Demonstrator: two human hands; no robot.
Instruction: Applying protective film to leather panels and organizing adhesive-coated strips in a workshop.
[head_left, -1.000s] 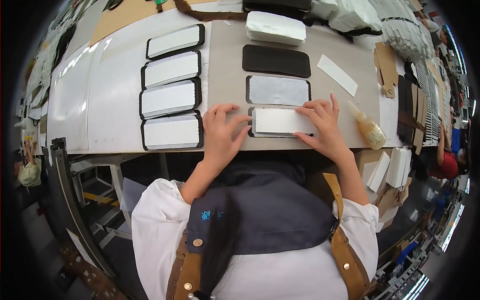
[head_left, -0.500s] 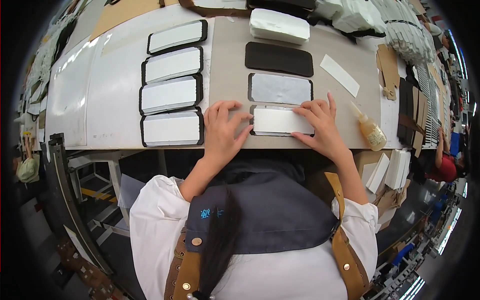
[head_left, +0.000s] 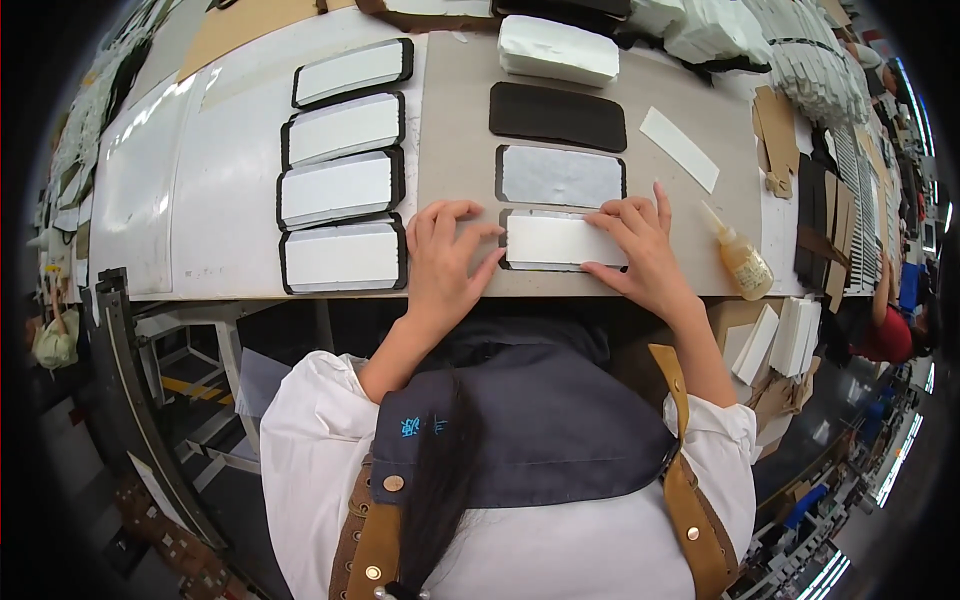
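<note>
Squaring up, apparently: white rectangular card-like strip point(head_left: 550, 241) atop dark-edged rectangular panel point(head_left: 504, 222), tabletop point(head_left: 458, 130) front | left hand point(head_left: 445, 255) loosely spread, left end; right hand point(head_left: 642, 248) spanning right end, grip unclear | next likely calls for even pressing

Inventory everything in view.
Centre panel: 1, white, dark-edged, front centre
Grey panel: 1, grey, black-edged, beyond it
Black panel: 1, black, beyond grey
Stack: 1, white, beyond black
Left panels: 4, white, black-edged, left column
Strip: 1, white, right of black
Bottle: 1, amber, right side
Board: 1, beige, under centre panel
Table: 1, white, under board
Bundles: uncountable, white, upper right
Slats: uncountable, white, lower right
Clutter: uncountable, mixed, rim
Apron: 1, dark, lower middle
Left hand: 1, bare, centre panel's left end
Right hand: 1, bare, right end
</note>
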